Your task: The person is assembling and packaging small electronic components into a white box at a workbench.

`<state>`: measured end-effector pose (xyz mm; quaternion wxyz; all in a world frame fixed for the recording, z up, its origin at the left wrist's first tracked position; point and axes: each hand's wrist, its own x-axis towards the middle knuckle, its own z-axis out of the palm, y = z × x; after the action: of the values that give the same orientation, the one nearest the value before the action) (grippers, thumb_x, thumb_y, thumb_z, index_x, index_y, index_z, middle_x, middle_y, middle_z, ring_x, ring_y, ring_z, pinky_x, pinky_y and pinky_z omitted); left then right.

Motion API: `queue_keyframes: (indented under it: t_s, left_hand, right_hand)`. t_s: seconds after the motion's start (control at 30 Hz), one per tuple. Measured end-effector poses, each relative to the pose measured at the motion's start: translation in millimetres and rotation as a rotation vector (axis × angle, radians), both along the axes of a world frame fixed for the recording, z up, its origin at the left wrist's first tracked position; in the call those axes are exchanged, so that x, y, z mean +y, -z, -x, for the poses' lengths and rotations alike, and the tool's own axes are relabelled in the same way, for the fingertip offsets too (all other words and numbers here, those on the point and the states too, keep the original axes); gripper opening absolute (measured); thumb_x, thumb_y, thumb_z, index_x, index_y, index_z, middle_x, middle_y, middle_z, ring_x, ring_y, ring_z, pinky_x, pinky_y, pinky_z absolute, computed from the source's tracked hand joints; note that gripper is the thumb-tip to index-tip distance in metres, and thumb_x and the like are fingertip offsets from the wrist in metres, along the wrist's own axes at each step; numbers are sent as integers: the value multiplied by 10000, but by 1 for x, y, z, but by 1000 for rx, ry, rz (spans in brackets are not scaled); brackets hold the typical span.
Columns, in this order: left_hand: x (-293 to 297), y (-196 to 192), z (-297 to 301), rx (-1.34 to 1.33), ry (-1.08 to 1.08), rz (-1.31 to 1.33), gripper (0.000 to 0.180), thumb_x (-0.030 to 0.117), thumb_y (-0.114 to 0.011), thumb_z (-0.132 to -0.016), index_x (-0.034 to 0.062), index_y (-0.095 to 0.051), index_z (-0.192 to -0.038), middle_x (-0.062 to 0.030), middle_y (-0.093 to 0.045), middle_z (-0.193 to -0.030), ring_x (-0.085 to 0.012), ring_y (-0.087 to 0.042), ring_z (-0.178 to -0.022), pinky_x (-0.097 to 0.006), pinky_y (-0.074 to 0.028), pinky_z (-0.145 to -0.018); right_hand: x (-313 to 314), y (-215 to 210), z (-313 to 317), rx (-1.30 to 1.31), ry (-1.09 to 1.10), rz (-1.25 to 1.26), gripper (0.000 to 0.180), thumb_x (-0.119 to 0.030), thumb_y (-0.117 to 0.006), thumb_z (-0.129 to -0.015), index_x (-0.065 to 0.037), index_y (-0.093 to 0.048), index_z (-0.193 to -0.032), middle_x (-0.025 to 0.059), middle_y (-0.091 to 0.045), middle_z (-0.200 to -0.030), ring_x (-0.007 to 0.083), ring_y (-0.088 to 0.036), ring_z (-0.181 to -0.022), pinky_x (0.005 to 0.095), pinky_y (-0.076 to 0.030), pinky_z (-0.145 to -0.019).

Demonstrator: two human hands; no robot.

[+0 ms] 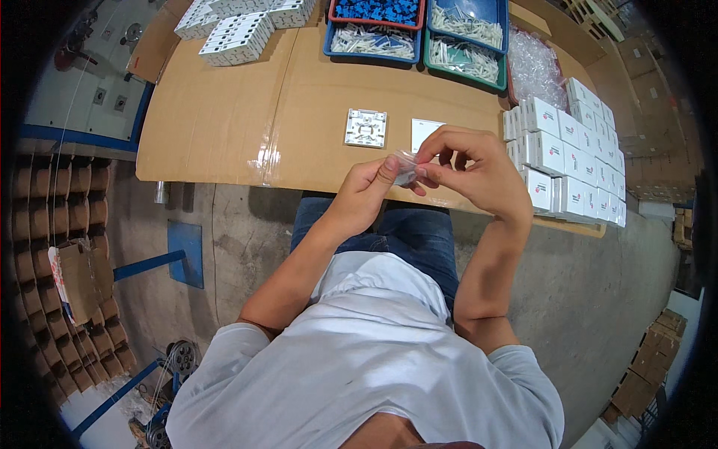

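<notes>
My left hand [366, 191] and my right hand [475, 168] meet above the near edge of a cardboard-covered table [224, 127]. Both pinch a small clear plastic bag [406, 166] between thumbs and fingertips. Just beyond the hands lie a square white plastic base plate [366, 128], back side up, and a flat white cover plate [423, 132], partly hidden by my right fingers.
Rows of small white boxes [576, 161] are stacked at the table's right. Blue and green trays [419, 34] of small parts sit at the far edge, beside a heap of clear bags [535, 67]. White plate stacks [239, 34] lie far left. Cardboard tubes [52, 217] line the floor.
</notes>
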<state>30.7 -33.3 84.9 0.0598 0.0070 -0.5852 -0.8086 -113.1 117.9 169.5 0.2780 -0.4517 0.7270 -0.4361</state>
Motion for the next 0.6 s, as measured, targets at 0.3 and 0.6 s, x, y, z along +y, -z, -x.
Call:
queue_keyframes:
  t_s: [0.3,0.6]
  left_hand:
    - [2,12,5,-34,-361,66,305,237,-562,-1042,-33,-670,-1137,-84,-713,-1052,-156,-662,-999,-298,-490,-947]
    - [-2,11,5,25,-486,-112,172,71,-680,-954,-26,-669,-1096,-76,-709,-1022,-139,-672,-958,-274,-528,-872]
  right_hand:
    - [-4,35,-3,-199,153,166,214,-49,-777,-845,-30,-690,-1040,-32,-653,-845,6,-459,-663,161,-347,-567]
    - [-20,46,-19,-339,318,289,252,-32,-755,-863,-14,-691,-1106,-25,-661,-879,-8,-506,-715,157,-365,-581]
